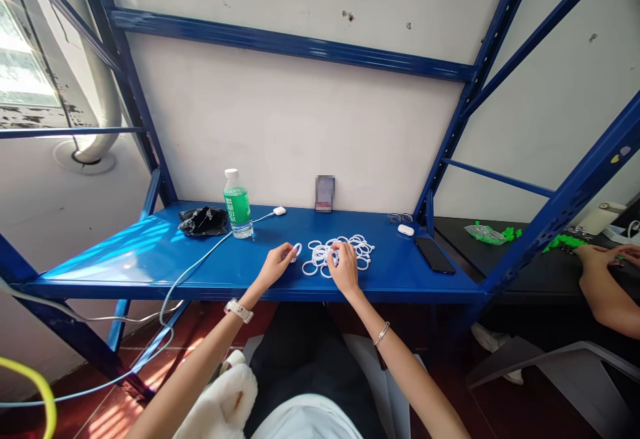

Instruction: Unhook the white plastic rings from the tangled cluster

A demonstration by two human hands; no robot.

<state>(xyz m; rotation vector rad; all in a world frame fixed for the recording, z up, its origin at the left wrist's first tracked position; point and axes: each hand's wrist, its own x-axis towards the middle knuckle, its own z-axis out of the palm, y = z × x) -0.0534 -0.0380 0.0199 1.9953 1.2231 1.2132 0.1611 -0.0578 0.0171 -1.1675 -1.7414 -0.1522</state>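
A loose pile of white rings [363, 246] lies near the front of the blue shelf table. My left hand [278, 263], just left of the pile, is closed in a pinch on a white ring [299, 249] held up at the fingertips. My right hand [345, 267] reaches down into the pile from the front. Its fingers are curled together on a white ring at the pile's left side, and the fingertips are partly hidden.
Behind stand a green-labelled bottle [237, 204] and a propped phone [325, 194]. A black plastic bag [203, 220] lies left, with a cable [200, 260] crossing nearby. On the right are glasses [400, 217], a white case [406, 230] and a black phone [434, 255]. Another person's hands [600, 257] work beyond a blue post.
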